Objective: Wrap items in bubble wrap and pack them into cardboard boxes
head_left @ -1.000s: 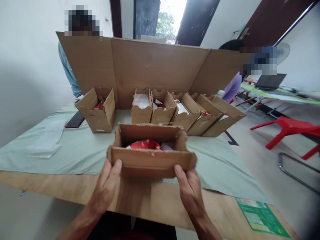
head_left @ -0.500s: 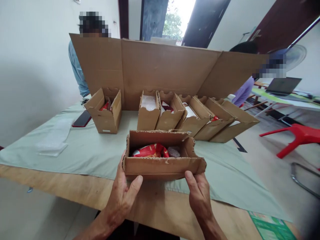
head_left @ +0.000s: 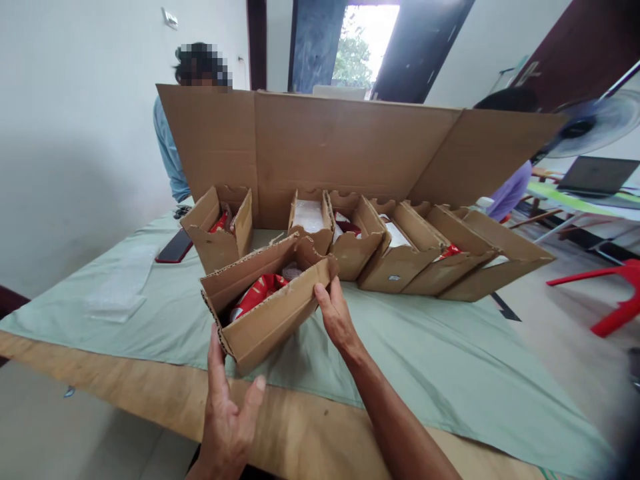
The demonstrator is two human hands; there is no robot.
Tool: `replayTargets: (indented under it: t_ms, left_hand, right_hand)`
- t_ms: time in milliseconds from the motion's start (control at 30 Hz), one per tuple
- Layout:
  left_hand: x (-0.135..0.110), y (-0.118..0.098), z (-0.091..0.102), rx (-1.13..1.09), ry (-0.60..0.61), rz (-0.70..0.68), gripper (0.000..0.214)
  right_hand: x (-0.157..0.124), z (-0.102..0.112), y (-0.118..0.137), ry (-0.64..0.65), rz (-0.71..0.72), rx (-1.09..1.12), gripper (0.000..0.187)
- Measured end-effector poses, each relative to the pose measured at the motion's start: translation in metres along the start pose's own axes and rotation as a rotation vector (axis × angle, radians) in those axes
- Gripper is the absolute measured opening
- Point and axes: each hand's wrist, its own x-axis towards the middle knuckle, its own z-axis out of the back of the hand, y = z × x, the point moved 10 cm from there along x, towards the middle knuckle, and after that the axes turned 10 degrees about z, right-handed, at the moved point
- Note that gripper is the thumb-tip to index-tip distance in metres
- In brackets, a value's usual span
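An open-topped cardboard box (head_left: 277,321) hangs over the near side of the table, turned at an angle with its right end farther away. My right hand (head_left: 337,319) grips the far right end, thumb on the near wall. The fingers of my left hand (head_left: 227,417) press against the near left end, while its thumb stands apart from the box. Inside lie a red packet (head_left: 261,291) and, behind it, a small translucent greyish item (head_left: 291,271) whose kind I cannot make out. The box's floor is hidden.
Several similar boxes stand in a row (head_left: 400,267) at the back right, and another box (head_left: 223,250) stands at the left. Behind them rises a cardboard screen (head_left: 345,143). A phone (head_left: 174,246) and clear plastic wrap (head_left: 120,283) lie left. A person (head_left: 169,150) sits beyond.
Both hands have moved the box left and turned it, its right end swinging away from me. The left thumb has come off the near wall. The view has shifted slightly.
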Motion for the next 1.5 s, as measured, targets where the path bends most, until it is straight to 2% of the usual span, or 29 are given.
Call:
replayTargets:
  t_ms: [200, 333, 500, 667, 933, 1200, 1333, 1500]
  left_hand:
    - [-0.011, 0.017, -0.004, 0.005, -0.031, 0.019, 0.086]
    - [-0.021, 0.016, -0.009, 0.052, -0.015, -0.031, 0.088]
    - [-0.032, 0.005, -0.022, 0.108, 0.016, -0.113, 0.083]
    - [-0.031, -0.001, -0.031, 0.120, 0.020, -0.142, 0.080]
    - [-0.028, 0.004, -0.039, 0.112, 0.029, -0.150, 0.084]
    - [-0.028, 0.002, -0.045, 0.149, 0.026, -0.152, 0.082]
    - [-0.031, 0.003, -0.046, 0.157, 0.024, -0.156, 0.079]
    - [-0.028, 0.004, -0.044, 0.171, 0.032, -0.165, 0.079]
  right_hand:
    - [-0.004, -0.001, 0.004, -0.008, 0.019, -0.006, 0.074]
    - [0.018, -0.016, 0.000, 0.039, 0.047, -0.031, 0.078]
    - [0.045, -0.041, -0.002, 0.085, 0.102, -0.039, 0.082]
    - [0.053, -0.053, -0.007, 0.077, 0.089, -0.013, 0.088]
    - [0.063, -0.067, -0.011, 0.065, 0.093, 0.062, 0.086]
    - [0.063, -0.070, -0.009, 0.043, 0.110, 0.071, 0.091]
    - [0.061, -0.072, -0.009, 0.023, 0.109, 0.076, 0.086]
    - [0.056, -0.072, -0.010, -0.022, 0.127, 0.101, 0.068]
